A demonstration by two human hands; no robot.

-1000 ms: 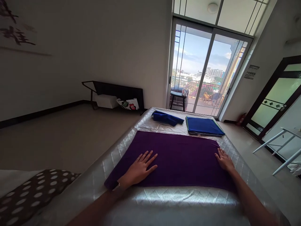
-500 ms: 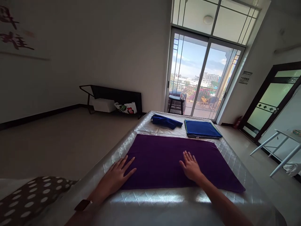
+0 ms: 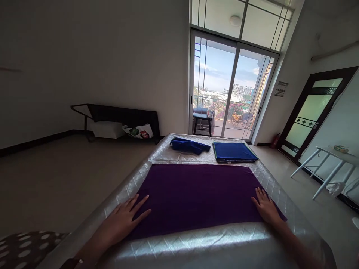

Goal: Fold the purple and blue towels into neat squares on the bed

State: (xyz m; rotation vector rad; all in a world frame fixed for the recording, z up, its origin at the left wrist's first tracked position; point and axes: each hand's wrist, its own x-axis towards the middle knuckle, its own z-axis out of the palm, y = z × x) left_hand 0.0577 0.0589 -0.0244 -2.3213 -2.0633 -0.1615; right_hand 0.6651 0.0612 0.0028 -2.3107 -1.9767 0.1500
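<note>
A purple cloth lies spread flat on a mattress with a shiny, quilted cover. My left hand rests on the cloth's left edge, fingers spread. Near the cloth's right edge, my right hand lies flat on it with the fingers stretched out. Neither hand grips anything. Beyond the purple cloth are a loosely bunched blue cloth and, to its right, a neatly folded blue cloth with a green edge.
A black bench-like frame stands by the wall, with a white box and a printed bag under it. Sliding glass doors are at the back. A pale table is at right, a polka-dot fabric at lower left.
My right hand has moved right across the purple cloth, from right of its middle to near its right edge. My left hand stays at the left edge. The camera view has turned slightly right.
</note>
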